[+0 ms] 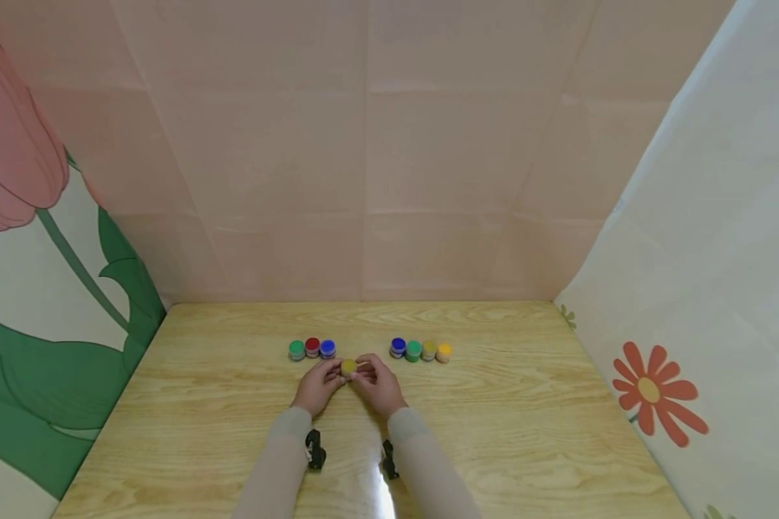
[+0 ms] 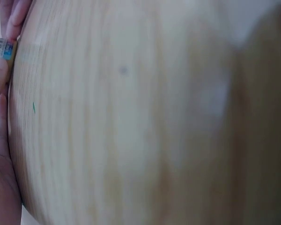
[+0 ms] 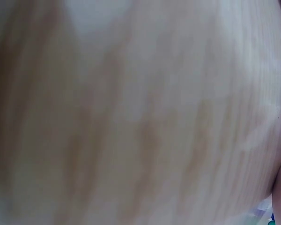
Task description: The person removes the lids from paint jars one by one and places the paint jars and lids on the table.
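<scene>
A small round jar with a mustard-yellow lid [image 1: 348, 367] is between my two hands, just above the front of the jar rows. My left hand [image 1: 317, 387] pinches it from the left. From the right, the fingers of my right hand [image 1: 380, 388] grip the same jar. A barcode label shows on the jar's side [image 2: 3, 48] in the left wrist view, at the left edge. Close beyond my left hand stand a green-lidded jar [image 1: 296, 350], a red-lidded jar [image 1: 312, 347] and a blue-lidded jar [image 1: 327, 349]. The right wrist view shows mostly tabletop.
Right of centre, a second row holds a dark blue-lidded jar [image 1: 398, 347], a green-lidded jar [image 1: 413, 351], a mustard-lidded jar [image 1: 428, 350] and an orange-yellow-lidded jar [image 1: 444, 352]. The wood-grain table [image 1: 526, 418] meets a pinkish backdrop [image 1: 363, 180] behind. Black wrist devices [image 1: 314, 450] sit at both forearms.
</scene>
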Demonstrator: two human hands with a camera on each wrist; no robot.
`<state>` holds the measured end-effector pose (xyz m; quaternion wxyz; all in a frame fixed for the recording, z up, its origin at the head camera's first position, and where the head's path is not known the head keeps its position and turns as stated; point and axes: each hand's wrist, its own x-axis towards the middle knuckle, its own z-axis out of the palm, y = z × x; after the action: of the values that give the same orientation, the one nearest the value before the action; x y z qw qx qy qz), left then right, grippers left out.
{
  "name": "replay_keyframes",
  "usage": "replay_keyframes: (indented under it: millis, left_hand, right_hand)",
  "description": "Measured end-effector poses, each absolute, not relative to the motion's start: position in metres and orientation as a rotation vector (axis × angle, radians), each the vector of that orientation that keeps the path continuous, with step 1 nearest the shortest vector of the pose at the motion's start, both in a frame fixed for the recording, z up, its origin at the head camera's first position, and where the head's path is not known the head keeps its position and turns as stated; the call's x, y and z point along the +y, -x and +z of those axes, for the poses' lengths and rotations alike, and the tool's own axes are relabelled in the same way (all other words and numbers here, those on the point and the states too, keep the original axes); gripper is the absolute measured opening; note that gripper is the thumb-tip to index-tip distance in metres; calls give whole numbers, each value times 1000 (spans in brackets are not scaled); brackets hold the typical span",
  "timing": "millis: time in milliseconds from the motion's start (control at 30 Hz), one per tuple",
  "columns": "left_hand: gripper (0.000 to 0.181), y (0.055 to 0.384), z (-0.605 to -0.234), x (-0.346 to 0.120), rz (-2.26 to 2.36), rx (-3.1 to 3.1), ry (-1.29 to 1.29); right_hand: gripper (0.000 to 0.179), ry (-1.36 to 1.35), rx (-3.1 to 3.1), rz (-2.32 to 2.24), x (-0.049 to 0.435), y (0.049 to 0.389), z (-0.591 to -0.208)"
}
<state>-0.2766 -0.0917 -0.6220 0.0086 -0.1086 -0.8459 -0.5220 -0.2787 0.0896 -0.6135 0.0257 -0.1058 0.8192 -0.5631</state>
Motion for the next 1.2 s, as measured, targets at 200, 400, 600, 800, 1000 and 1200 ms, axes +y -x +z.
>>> replay_keyframes:
  millis: [200, 400, 600, 800, 1000, 1200]
  left_hand:
    - [38, 276, -622, -91, -1624, -2644, 315]
    - [37, 275, -620, -90, -1608, -2649, 295]
    - [36, 275, -618, -89, -1621, -2637, 299]
    - [36, 275, -616, -89, -1626, -2641, 289]
    - [35, 274, -616, -89, -1609, -2640, 283]
    - [35, 274, -616, -89, -1622, -2638, 274]
  right_hand:
    - [29, 386, 2557, -1726, 92, 279, -615]
    - [31, 467, 2589, -1700, 95, 279, -616]
    - [34, 396, 2566, -1707, 94, 280, -615]
    - [36, 358, 2528, -1751, 90, 280, -617]
    - [32, 370, 2552, -1727, 89, 280, -614]
    - [33, 404, 2582, -1693, 89, 279, -613]
